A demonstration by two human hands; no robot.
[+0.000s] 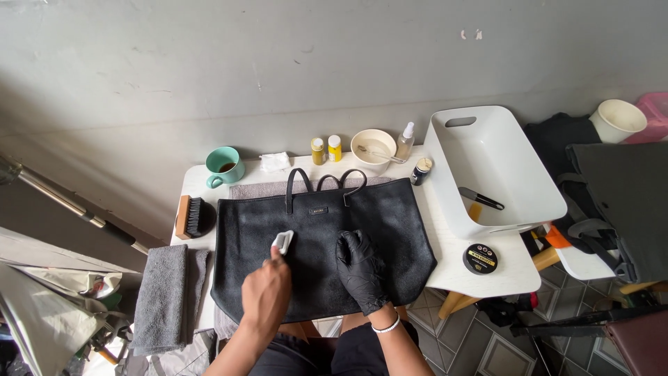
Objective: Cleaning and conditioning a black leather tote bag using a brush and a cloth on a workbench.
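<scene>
one flat grainy black leather bag [390, 230]

Lighting: even, soft daylight; faint shadows under the tabletop [487, 275]. Focus sharp throughout. Wide-angle bending at the edges. No glare.

Left hand [266, 292]: bare, forearm rising from the lower edge of the view, wrist straight, back of hand upward, fingers closed in a pinching grip at the fingertips. Right hand [360, 268]: black-gloved, forearm bare, a pale band at the wrist, palm down, fingers spread slightly and pointing away from the body, laid flat, not gripping. Both forearms run roughly parallel, hands set near each other.
</scene>
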